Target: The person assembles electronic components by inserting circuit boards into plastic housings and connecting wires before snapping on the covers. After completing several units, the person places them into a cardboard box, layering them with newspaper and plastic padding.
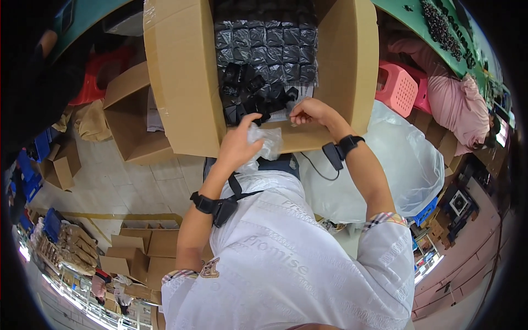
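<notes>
A large open cardboard box (181, 71) stands before me. Rows of black parts in clear wrap (269, 38) fill its far portion. Loose black plastic parts (258, 102) lie heaped at its near end, beside a sheet of printed paper (279, 115). My left hand (240, 144), over the near edge, holds a crumpled clear plastic bag (268, 144), its thumb and forefinger apart. My right hand (311, 112) is at the box's near right corner with its fingers pinched together. What is in that pinch is too small to tell.
A big translucent plastic sack (379, 165) bulges at my right. Another open carton (132, 118) stands left of the box. Pink stools (397, 88) and a person in pink (454, 104) are at far right, by a green table (407, 22). More cartons (129, 258) lie lower left.
</notes>
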Available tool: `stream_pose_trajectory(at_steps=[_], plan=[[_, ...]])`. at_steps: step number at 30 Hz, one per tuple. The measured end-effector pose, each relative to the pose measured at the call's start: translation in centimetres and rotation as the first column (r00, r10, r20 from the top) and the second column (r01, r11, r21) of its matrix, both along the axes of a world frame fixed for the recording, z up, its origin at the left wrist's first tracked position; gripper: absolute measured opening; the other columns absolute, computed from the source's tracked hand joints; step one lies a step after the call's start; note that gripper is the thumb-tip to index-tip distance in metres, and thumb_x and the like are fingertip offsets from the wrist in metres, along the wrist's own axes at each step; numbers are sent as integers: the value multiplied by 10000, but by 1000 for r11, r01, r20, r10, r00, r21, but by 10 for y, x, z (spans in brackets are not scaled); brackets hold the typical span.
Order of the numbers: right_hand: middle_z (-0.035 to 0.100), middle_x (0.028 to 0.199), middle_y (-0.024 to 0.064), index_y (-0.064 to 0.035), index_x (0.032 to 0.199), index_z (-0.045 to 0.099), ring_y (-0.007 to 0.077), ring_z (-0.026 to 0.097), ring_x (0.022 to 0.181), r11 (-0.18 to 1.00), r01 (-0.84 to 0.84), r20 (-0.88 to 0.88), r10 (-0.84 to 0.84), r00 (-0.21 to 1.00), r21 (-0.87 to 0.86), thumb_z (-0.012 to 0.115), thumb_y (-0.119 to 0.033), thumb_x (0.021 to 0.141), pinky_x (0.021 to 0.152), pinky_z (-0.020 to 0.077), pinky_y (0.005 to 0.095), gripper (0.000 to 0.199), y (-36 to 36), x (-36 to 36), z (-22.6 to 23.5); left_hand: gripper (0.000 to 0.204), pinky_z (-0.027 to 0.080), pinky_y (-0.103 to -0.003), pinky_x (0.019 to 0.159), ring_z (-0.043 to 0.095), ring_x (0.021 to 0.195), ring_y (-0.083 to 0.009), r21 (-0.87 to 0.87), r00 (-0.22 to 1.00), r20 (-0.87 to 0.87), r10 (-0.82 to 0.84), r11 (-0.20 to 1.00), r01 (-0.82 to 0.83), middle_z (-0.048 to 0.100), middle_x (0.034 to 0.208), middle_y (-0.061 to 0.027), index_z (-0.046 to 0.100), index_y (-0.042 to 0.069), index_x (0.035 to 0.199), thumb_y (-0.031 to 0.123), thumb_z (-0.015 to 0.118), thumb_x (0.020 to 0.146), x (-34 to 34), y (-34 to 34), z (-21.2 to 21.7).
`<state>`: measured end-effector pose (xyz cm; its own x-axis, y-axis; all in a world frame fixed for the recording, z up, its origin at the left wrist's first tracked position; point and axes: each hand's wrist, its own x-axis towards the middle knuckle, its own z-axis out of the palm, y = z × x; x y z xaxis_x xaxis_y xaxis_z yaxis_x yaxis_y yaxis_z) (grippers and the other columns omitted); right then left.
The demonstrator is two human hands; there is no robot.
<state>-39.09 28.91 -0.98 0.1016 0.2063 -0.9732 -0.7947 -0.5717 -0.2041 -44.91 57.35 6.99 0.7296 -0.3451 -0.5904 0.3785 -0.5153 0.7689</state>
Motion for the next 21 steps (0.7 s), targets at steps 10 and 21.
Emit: stream_pose_trajectory(at_steps=[10,21], plan=[[717,794,84,-40,955,733,172,669,675,978,-159,507,69,859,136,645,-284,895,638,524,318,267,50,16,-45,294,507,-508,798,637,932,-454,137,975,123,-186,976,169,685,982,-234,687,55,973,259,696,762,-15,9,-23],[211,1634,171,-126,1588,204,347,106,1529,927,-338,706,349,616,-164,645,-333,840,1236,100,458,892,45,21,-102,511,478,-411,1021,595,1188,-357,133,950,178,-258,962,237,630,1252,-218,658,107,1253,252,695,764,-16,14,-15]])
